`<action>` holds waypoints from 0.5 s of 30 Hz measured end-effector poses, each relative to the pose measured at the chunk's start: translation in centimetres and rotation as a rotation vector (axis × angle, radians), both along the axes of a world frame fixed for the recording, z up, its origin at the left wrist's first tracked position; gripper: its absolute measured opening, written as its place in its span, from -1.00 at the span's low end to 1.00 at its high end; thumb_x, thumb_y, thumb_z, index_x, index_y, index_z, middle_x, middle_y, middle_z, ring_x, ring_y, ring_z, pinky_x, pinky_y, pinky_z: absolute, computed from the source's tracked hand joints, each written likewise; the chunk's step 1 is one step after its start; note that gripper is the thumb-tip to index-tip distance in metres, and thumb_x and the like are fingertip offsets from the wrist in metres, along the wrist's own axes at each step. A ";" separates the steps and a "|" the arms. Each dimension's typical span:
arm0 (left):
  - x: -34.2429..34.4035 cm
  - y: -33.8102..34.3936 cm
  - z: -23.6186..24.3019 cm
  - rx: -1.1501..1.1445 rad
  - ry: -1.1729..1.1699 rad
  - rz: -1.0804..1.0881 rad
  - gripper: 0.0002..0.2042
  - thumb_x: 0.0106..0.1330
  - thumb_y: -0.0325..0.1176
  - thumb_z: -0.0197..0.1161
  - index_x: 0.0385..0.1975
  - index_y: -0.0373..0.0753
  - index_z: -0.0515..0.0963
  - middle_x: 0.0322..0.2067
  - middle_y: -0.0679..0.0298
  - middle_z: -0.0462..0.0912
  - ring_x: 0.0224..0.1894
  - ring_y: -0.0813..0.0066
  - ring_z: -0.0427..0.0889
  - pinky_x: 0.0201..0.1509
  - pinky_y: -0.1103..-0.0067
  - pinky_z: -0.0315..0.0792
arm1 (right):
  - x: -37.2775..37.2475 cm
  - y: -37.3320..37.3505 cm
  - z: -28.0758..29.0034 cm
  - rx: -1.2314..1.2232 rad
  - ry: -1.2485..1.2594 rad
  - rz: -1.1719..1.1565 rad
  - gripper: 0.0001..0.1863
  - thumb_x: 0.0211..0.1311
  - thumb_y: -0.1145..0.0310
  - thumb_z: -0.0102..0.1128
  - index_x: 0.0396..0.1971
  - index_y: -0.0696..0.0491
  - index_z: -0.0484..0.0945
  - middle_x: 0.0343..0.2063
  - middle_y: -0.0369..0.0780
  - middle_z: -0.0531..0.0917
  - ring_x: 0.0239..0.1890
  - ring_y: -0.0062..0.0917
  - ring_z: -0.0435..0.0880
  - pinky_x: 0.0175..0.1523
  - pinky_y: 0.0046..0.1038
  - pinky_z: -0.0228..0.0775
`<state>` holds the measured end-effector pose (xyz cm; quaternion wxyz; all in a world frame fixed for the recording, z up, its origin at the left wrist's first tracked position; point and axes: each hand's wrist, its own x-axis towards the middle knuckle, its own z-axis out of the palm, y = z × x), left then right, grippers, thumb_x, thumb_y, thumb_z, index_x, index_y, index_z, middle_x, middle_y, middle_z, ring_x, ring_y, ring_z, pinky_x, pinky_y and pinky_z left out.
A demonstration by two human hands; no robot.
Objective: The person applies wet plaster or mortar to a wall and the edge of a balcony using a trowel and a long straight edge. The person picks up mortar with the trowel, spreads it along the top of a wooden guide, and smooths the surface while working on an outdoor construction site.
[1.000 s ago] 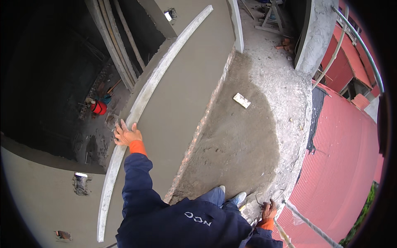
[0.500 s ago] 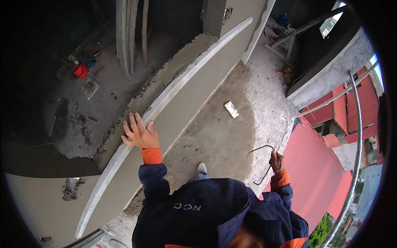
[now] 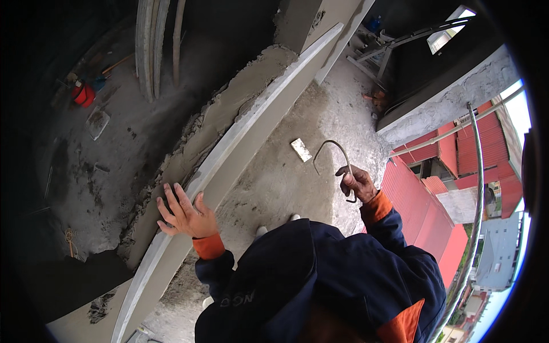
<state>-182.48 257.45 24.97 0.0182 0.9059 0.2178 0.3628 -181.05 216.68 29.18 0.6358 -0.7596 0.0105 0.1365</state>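
My right hand (image 3: 359, 183) is closed around a bent metal rod (image 3: 327, 142) shaped like a hook. The rod's long curve arches away from the fist, and its short bent end shows below the fingers. My left hand (image 3: 190, 216) lies with spread fingers on top of a low curved wall, across a long pale batten (image 3: 231, 143) that runs along its edge. Beside the batten, the wall top carries rough grey mortar (image 3: 229, 111). Both hands come out of navy sleeves with orange cuffs.
A whitish block (image 3: 301, 150) lies on the concrete floor ahead. Left of the wall are a red bucket (image 3: 83, 94) and upright poles (image 3: 146, 51). To the right, a metal pipe (image 3: 478, 171) stands over lower red roofs (image 3: 409, 208). A frame (image 3: 382, 62) leans at the back.
My right hand has risen forward and inward with the bent rod, which has turned. My left hand stays on the wall top. The view has shifted, and my body leans farther forward.
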 end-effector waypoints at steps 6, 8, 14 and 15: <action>0.9 -0.2 -0.1 0.008 0.020 0.027 -0.51 0.27 0.09 0.05 0.14 0.02 0.44 0.24 0.46 0.35 0.28 0.27 0.23 0.31 0.14 -0.24 | 5.8 -1.5 1.3 -0.176 -0.109 -0.075 -0.50 0.30 -0.08 0.03 -0.37 0.14 0.55 -0.72 -0.47 0.30 -0.65 -0.81 0.22 -0.53 -0.68 0.04; 0.6 -0.1 0.0 0.031 0.031 0.044 -0.50 0.26 0.10 0.06 0.14 0.02 0.43 0.24 0.44 0.34 0.29 0.25 0.23 0.31 0.14 -0.22 | 8.7 0.1 6.9 -0.156 -0.295 0.012 -0.47 0.32 -0.08 -0.01 -0.41 0.17 0.52 -0.73 -0.44 0.31 -0.66 -0.79 0.22 -0.54 -0.67 0.04; 0.7 0.1 0.3 0.012 0.053 0.054 -0.49 0.24 0.10 0.10 0.14 0.02 0.43 0.25 0.31 0.33 0.29 0.18 0.22 0.31 0.15 -0.17 | 14.0 -3.1 5.9 0.017 -0.512 -0.042 -0.49 0.39 0.01 -0.11 -0.62 0.11 0.39 -0.74 -0.38 0.31 -0.70 -0.76 0.13 -0.58 -0.62 -0.07; 0.6 0.2 0.4 0.013 0.057 0.051 -0.49 0.24 0.11 0.09 0.14 0.02 0.43 0.25 0.30 0.33 0.29 0.18 0.22 0.31 0.15 -0.18 | 15.5 -1.9 7.3 0.133 -0.495 -0.074 -0.50 0.40 0.03 -0.12 -0.63 0.10 0.36 -0.74 -0.39 0.29 -0.70 -0.76 0.10 -0.58 -0.61 -0.10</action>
